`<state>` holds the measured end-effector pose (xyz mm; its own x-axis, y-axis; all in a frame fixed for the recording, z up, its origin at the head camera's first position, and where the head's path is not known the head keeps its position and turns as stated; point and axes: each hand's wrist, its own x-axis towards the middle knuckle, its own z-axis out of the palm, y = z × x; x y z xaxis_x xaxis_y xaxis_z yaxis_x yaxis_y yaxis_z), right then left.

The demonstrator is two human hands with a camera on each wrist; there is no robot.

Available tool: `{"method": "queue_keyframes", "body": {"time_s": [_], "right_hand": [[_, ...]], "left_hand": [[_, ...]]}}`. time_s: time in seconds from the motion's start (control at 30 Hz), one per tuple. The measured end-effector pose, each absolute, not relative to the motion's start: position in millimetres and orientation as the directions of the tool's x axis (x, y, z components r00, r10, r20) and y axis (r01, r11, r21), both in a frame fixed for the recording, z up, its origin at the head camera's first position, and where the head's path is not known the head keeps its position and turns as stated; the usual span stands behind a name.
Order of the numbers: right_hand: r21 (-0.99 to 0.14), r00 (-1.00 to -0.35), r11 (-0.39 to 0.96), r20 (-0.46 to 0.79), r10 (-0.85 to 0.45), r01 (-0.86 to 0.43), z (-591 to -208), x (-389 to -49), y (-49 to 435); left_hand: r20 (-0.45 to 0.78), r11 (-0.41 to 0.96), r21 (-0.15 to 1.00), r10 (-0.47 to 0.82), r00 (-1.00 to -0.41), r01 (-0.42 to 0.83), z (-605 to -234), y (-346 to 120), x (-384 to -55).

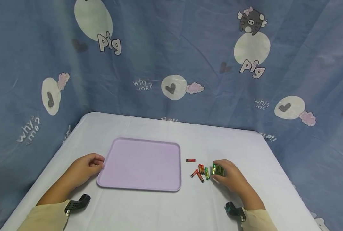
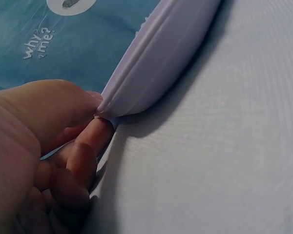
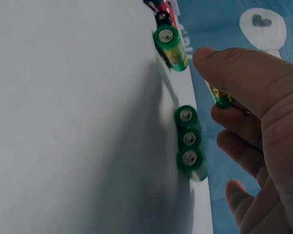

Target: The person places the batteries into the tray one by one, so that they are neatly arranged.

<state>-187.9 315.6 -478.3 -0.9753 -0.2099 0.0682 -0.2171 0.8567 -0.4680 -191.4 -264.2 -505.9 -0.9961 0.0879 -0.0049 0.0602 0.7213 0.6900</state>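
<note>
My left hand (image 1: 85, 167) pinches the rim of a flat lilac tray (image 1: 141, 165) at its left side, thumb and forefinger meeting at the edge in the left wrist view. To the right of the tray, my right hand (image 1: 231, 177) holds a green battery (image 3: 221, 97) between thumb and fingers. Below that hand three green batteries (image 3: 189, 139) lie side by side, ends facing the wrist camera. Another green battery (image 1: 207, 173) lies just left of them. Several red batteries (image 1: 200, 176) are scattered between it and the tray, one red battery (image 1: 190, 160) lying farther back.
A white cloth (image 1: 217, 134) covers the table. Behind and around it hangs a blue curtain (image 1: 148, 57) with pig and heart prints. A black wrist camera (image 1: 78, 202) sits at the left sleeve, and another black wrist camera (image 1: 232, 208) at the right.
</note>
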Motion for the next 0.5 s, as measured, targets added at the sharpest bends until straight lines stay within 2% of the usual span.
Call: {"method": "queue_keyframes", "body": {"time_s": [0.5], "right_hand": [[-0.489, -0.961, 0.833, 0.04, -0.274, -0.258, -471.6, -207.2, 287.1]], "left_hand": [[-0.01, 0.714, 0.697, 0.091, -0.996, 0.058, -502.4, -264.2, -189.1]]}}
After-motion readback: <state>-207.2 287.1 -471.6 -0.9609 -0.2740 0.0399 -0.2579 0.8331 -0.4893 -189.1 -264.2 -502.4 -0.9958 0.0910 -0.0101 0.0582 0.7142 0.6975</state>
